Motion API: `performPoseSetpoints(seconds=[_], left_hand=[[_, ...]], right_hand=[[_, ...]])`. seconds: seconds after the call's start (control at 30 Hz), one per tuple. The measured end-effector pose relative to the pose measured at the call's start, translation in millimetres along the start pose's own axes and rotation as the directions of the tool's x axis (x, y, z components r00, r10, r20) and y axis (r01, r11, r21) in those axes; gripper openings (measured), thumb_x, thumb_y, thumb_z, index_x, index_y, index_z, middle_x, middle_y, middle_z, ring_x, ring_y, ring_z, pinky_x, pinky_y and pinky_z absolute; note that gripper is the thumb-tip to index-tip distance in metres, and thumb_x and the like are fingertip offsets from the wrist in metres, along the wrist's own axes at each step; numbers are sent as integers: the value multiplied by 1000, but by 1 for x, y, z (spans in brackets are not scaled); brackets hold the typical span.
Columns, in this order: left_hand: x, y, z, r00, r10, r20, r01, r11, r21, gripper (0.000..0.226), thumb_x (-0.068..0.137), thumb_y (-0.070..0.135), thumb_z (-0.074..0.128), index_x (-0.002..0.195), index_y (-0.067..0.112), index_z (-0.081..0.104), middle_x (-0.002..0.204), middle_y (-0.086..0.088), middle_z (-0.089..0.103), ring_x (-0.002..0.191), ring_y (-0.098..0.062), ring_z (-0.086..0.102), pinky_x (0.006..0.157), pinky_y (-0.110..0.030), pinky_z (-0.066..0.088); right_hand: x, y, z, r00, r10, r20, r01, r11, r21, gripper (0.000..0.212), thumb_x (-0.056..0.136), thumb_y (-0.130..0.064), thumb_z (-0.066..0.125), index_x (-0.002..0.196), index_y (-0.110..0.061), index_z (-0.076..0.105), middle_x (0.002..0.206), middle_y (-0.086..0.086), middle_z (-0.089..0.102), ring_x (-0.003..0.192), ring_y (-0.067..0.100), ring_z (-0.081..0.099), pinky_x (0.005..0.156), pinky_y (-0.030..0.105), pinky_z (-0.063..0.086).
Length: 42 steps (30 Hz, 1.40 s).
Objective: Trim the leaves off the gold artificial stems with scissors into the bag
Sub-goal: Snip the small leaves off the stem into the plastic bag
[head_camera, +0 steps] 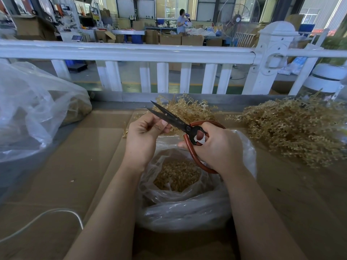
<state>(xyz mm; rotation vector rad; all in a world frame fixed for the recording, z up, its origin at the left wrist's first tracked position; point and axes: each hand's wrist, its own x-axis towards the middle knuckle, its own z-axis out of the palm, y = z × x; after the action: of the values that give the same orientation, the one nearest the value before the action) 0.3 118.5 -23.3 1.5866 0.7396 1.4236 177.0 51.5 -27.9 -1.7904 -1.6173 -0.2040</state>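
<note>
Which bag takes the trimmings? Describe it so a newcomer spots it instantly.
Start at the cardboard-covered table before the white railing. The target bag sits at the near edge, directly beneath both hands, the right hand working red-handled scissors. Unlike the larger clear bag far left, its mouth is open, showing gold clippings.

One pair of scissors (pixel 175 121), two hands, two clear plastic bags: one (pixel 187 199) at six o'clock, one (pixel 33 113) at nine; two heaps of gold stems.
</note>
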Motion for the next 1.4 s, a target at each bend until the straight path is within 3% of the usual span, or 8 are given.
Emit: performPoseSetpoints(seconds=[0.33, 0.53, 0.67, 0.73, 0.8, 1.0, 1.17, 1.4], left_hand=[[0, -1, 1, 1000, 1, -4, -1, 1000, -19, 27, 93, -2, 60, 77, 19, 68, 69, 8, 69, 70, -8, 63, 73, -22, 52], [0, 0, 2, 1000, -8, 1, 8, 999, -41, 18, 93, -1, 60, 81, 11, 67, 70, 6, 68, 71, -10, 63, 75, -24, 52], [0, 0, 4, 996, -84, -17, 80, 984, -161, 8, 96, 3, 59, 94, 2, 66, 77, -1, 69, 74, -13, 65, 80, -29, 56], [0, 1, 4, 990, -143, -3, 138, 959, -246, 9, 96, 4, 59, 94, 5, 68, 79, -3, 71, 75, -15, 67, 79, -28, 56], [0, 3, 3, 983, -179, 26, 179, 939, -294, 11, 95, 2, 59, 91, 7, 68, 78, -5, 72, 75, -16, 69, 77, -28, 57], [0, 6, 2, 947, -266, 180, 315, 880, -356, 17, 87, -8, 61, 89, 9, 63, 79, -11, 75, 69, -17, 71, 69, -24, 58], [-1, 2, 0, 865, -357, 352, 452, 859, -240, 34, 69, 12, 78, 99, 11, 61, 95, -13, 76, 77, -18, 74, 68, -23, 56], [-5, 0, 3, 789, -366, 494, 441, 896, -39, 29, 76, 16, 75, 103, 6, 72, 91, -12, 76, 71, -11, 69, 66, -19, 54]], right_hand=[[2, 1, 2, 1000, 11, 28, -11, 1000, 23, 46, 70, -83, 64, 85, -40, 57, 64, -27, 49, 60, -6, 49, 51, 12, 32], [3, 3, 4, 998, 32, 45, -35, 998, 61, 64, 61, -93, 51, 88, -36, 63, 66, -29, 51, 62, -10, 48, 52, 10, 33], [2, 2, 5, 996, 53, 68, -63, 984, 164, 65, 60, -90, 55, 97, -39, 69, 74, -28, 58, 68, -6, 55, 58, 10, 39], [2, 0, 5, 996, 65, 62, -76, 975, 209, 51, 63, -88, 56, 84, -42, 63, 67, -29, 58, 65, -6, 58, 53, 7, 37], [2, -2, 7, 995, 80, 54, -91, 958, 273, 42, 69, -79, 62, 71, -37, 60, 61, -25, 62, 64, -5, 61, 50, 11, 42], [5, -3, 8, 977, 210, 40, -203, 852, 482, 24, 86, -42, 75, 72, -23, 70, 65, -10, 69, 61, 7, 65, 64, 40, 59], [7, -3, 4, 963, 269, 4, -224, 796, 562, 25, 85, -39, 75, 67, -23, 67, 65, -4, 69, 65, 13, 65, 67, 37, 56], [4, -10, 3, 983, 186, -13, -143, 799, 584, 15, 86, -32, 77, 73, -28, 69, 74, -10, 73, 68, 7, 69, 65, 28, 58]])
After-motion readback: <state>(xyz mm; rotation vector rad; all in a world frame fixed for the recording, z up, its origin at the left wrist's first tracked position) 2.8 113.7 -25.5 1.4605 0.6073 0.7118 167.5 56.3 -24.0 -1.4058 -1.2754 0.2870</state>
